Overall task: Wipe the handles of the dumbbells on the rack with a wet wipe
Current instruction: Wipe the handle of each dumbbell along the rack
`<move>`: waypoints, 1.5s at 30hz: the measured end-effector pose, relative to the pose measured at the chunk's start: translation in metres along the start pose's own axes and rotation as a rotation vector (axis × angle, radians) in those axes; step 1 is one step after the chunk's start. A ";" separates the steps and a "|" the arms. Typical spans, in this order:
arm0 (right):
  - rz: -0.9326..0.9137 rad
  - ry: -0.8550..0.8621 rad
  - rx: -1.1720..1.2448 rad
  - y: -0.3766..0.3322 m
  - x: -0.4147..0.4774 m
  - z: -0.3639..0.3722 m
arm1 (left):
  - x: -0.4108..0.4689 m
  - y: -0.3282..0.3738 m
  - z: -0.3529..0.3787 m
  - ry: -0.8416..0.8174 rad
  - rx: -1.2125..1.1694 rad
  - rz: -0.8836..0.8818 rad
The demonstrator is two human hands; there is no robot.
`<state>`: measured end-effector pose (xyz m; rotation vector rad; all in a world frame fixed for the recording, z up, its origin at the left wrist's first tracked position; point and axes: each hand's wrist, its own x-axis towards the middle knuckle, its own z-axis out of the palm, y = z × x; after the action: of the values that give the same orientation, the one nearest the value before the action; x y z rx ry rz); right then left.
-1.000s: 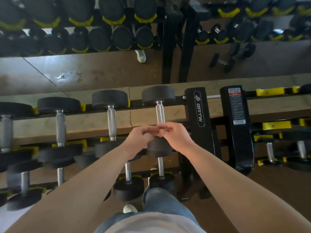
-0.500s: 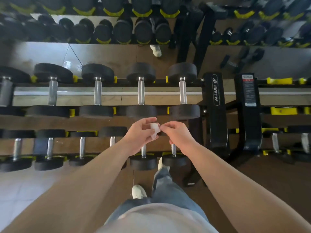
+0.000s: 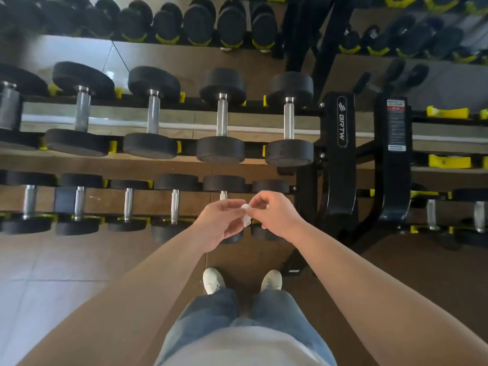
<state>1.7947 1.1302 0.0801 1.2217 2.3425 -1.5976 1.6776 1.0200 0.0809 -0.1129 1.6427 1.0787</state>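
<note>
Person at black rack (image 3: 340, 159), both hands pinching a wet wipe in front of it.
Two tiers of dumbbells (image 3: 221, 149) lie on the rack rails, chrome handles bare. Left hand (image 3: 219, 223) and right hand (image 3: 277, 215) meet over the lower tier's right end, fingers curled, each gripping the small white wet wipe (image 3: 246, 216) between them. The wipe is clear of any handle. White shoes (image 3: 212, 281) below on the floor.

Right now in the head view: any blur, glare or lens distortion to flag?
Head view: fisheye bows the rack rail toward the edges; top-left dumbbells smeared soft; pale floor glare behind the rack; centre sharp, the wet wipe pinched between left hand and right hand reads clearly.
</note>
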 end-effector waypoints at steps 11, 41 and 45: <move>0.099 -0.013 0.157 0.134 0.040 0.004 | 0.095 -0.060 0.060 -0.052 -0.030 0.038; 0.006 0.122 -0.339 0.383 0.226 0.080 | 0.460 -0.150 0.100 -0.194 0.733 0.518; -0.041 0.252 -0.222 0.385 0.235 0.080 | 0.460 -0.147 0.095 -0.230 0.849 0.568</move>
<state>1.8458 1.2585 -0.3571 1.4030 2.6232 -1.2123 1.6544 1.2026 -0.3757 1.0415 1.8265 0.6642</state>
